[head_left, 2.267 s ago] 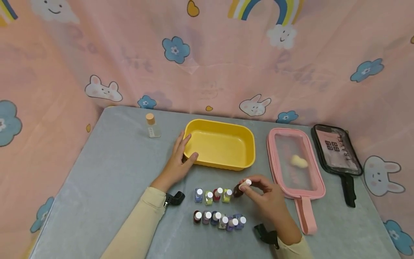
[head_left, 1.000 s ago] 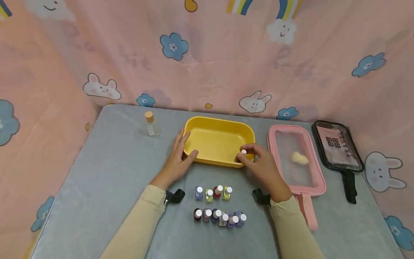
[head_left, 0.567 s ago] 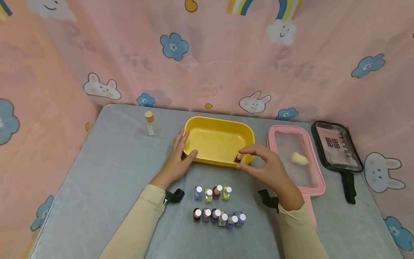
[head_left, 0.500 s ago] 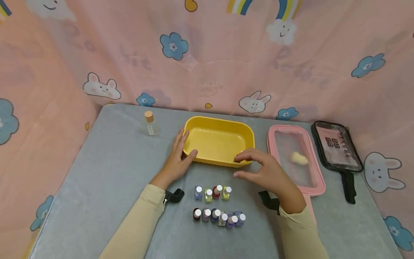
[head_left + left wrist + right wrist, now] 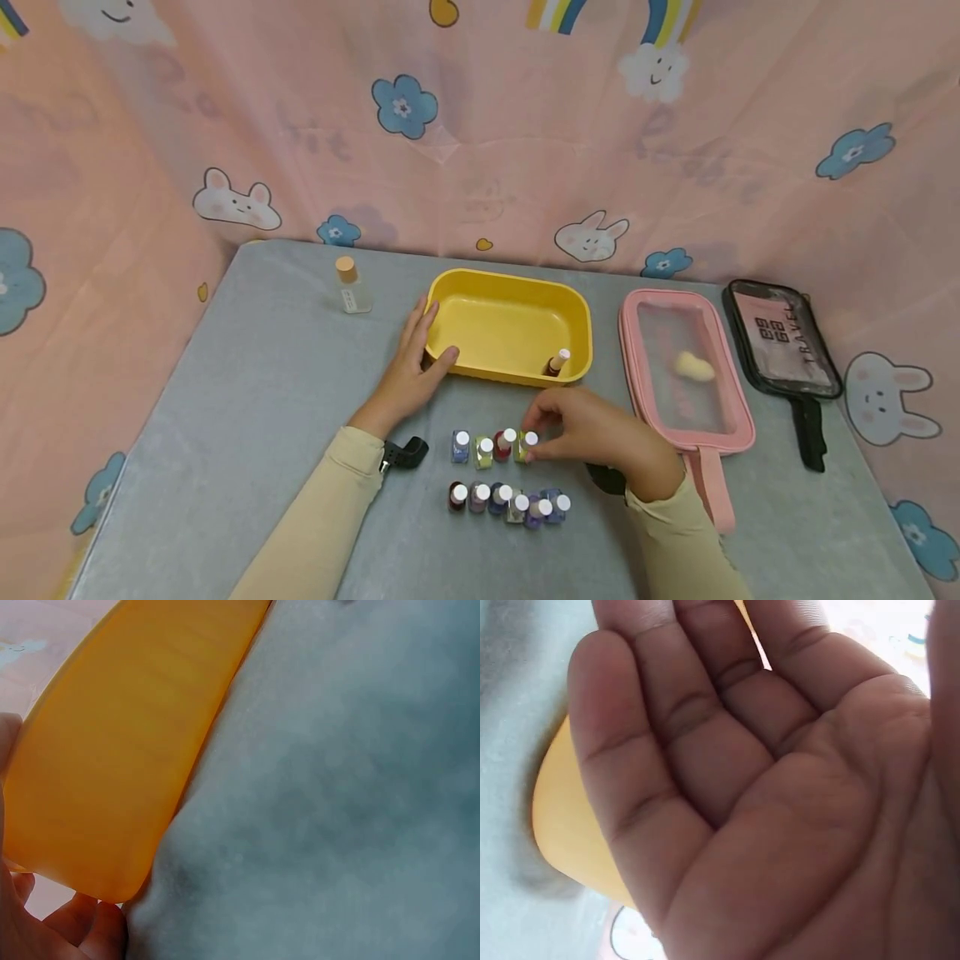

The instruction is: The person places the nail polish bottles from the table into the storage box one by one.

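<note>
My left hand (image 5: 408, 367) holds the left end of a yellow plastic tray (image 5: 510, 375), thumb at the front rim and fingers along the side. In the left wrist view, its fingers (image 5: 75, 922) curl against the tray's end. Inside the tray's front right corner leans a dark nail polish bottle (image 5: 557, 363) with a white cap. My right hand (image 5: 592, 429) is at the yellow-green nail polish bottle (image 5: 522, 450) at the right end of the back row, thumb and forefinger about it. The right wrist view shows the palm and fingers (image 5: 697, 727); the bottle is hidden there.
Beside that bottle stand a red (image 5: 502, 446), a green (image 5: 483, 454) and a blue polish bottle (image 5: 460, 448). Several more (image 5: 517, 508) form a front row. A clear bottle (image 5: 355, 296) stands back left; a pink pouch (image 5: 686, 446) and a black pouch (image 5: 783, 337) lie right.
My right hand carried the dark bottle into the tray, let go of it, and came back to the yellow-green bottle in the back row. My left hand stayed on the tray.
</note>
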